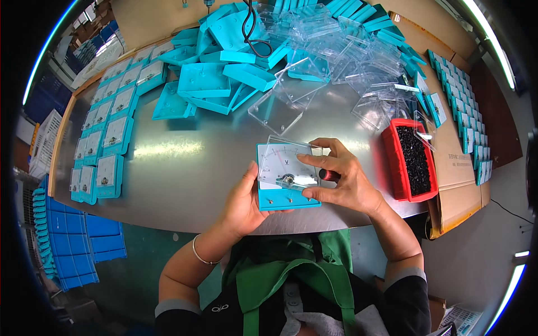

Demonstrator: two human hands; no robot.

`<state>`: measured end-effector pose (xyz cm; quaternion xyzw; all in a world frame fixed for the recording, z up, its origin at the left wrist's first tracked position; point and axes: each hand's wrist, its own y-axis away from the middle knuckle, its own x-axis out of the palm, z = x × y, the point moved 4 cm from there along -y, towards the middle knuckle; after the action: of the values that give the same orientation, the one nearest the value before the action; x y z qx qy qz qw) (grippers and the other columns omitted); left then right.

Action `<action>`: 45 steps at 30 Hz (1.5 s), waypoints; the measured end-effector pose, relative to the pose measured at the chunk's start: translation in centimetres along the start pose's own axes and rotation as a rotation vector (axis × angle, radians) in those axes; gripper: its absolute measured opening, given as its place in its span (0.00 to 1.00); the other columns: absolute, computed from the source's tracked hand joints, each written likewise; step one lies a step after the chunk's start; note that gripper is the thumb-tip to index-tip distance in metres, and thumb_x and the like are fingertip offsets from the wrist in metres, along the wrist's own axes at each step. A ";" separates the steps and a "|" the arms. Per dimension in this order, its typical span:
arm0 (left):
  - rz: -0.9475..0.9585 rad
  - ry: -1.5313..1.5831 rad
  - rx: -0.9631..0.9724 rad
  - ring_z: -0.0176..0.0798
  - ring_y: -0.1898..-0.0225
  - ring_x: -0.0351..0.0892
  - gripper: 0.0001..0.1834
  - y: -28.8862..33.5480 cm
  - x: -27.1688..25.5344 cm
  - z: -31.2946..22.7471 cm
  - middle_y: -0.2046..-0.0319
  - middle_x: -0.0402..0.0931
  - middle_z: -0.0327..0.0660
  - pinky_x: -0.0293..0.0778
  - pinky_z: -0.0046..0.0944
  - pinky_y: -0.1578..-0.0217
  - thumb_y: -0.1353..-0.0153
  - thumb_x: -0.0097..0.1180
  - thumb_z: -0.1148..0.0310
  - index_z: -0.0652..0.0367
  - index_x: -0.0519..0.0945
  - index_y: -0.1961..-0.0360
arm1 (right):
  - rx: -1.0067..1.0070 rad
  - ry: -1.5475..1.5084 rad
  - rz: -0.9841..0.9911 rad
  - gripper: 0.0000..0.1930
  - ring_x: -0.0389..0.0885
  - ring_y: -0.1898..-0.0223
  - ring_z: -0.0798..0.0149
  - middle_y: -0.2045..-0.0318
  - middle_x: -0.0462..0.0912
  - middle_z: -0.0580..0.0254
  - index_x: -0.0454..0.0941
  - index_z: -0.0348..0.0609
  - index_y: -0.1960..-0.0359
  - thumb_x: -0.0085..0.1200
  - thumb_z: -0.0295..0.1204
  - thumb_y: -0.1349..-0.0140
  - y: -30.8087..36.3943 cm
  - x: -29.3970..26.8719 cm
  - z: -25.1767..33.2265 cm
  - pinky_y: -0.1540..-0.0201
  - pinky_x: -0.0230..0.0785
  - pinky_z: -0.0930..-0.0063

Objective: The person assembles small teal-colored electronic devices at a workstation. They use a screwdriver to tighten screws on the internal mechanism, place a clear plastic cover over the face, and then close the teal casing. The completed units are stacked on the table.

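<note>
A teal panel meter (pixel 274 203) with a white dial face lies just above the table's near edge. My left hand (pixel 244 204) is closed on its left side, thumb along the rim and fingers beneath. Tilted slightly over the dial is a clear plastic cover (pixel 278 140), which my right hand (pixel 350 179) grips at its right side between thumb and fingers. A dark red screwdriver-like handle (pixel 329 175) is tucked in the same hand; its far end is hidden. Small metal terminals show along the meter's lower teal strip.
Teal housings (pixel 204 80) and clear covers (pixel 358 61) are heaped at the back. Rows of dial-faced meters (pixel 116 131) stand at the left, more (pixel 462 101) at the far right. A red bin (pixel 397 168) of small black parts sits right, beside cardboard (pixel 457 185). A black cable (pixel 246 31) hangs above the heap.
</note>
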<state>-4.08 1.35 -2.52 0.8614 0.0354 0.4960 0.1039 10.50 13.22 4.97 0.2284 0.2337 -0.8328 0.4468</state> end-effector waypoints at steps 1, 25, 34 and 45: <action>-0.017 -0.002 -0.015 0.49 0.51 0.78 0.30 0.0 -0.1 0.0 0.47 0.72 0.49 0.82 0.50 0.60 0.30 0.29 0.46 0.58 0.61 0.38 | 0.019 -0.011 0.010 0.30 0.78 0.63 0.59 0.47 0.69 0.46 0.80 0.45 0.50 0.72 0.35 0.60 -0.1 0.2 -0.2 0.60 0.74 0.68; 0.073 -0.316 0.109 0.40 0.50 0.75 0.28 2.3 4.0 0.5 0.51 0.73 0.48 0.72 0.43 0.49 0.42 0.60 0.66 0.68 0.66 0.44 | 0.435 -0.583 -0.009 0.15 0.75 0.70 0.77 0.61 0.78 0.59 0.77 0.34 0.54 0.58 0.22 0.45 5.3 1.9 -0.7 0.67 0.68 0.81; 0.101 -0.192 0.001 0.42 0.50 0.76 0.29 1.7 3.7 1.4 0.50 0.73 0.49 0.72 0.44 0.48 0.42 0.60 0.65 0.69 0.65 0.44 | 0.307 -0.841 -0.032 0.08 0.74 0.75 0.80 0.70 0.82 0.65 0.80 0.35 0.60 0.56 0.24 0.40 6.0 6.3 -1.9 0.79 0.61 0.85; 0.009 -0.769 0.448 0.45 0.39 0.65 0.40 0.4 0.8 -2.1 0.41 0.63 0.46 0.62 0.45 0.40 0.40 0.58 0.65 0.61 0.50 0.33 | 0.245 -0.265 0.018 0.15 0.65 0.84 0.72 0.84 0.70 0.66 0.71 0.33 0.73 0.59 0.35 0.42 1.1 1.7 0.8 0.83 0.56 0.73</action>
<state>-5.55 1.42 -0.75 0.9846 0.0972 0.1201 -0.0819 10.48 11.13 4.34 0.1716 0.0676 -0.8737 0.4501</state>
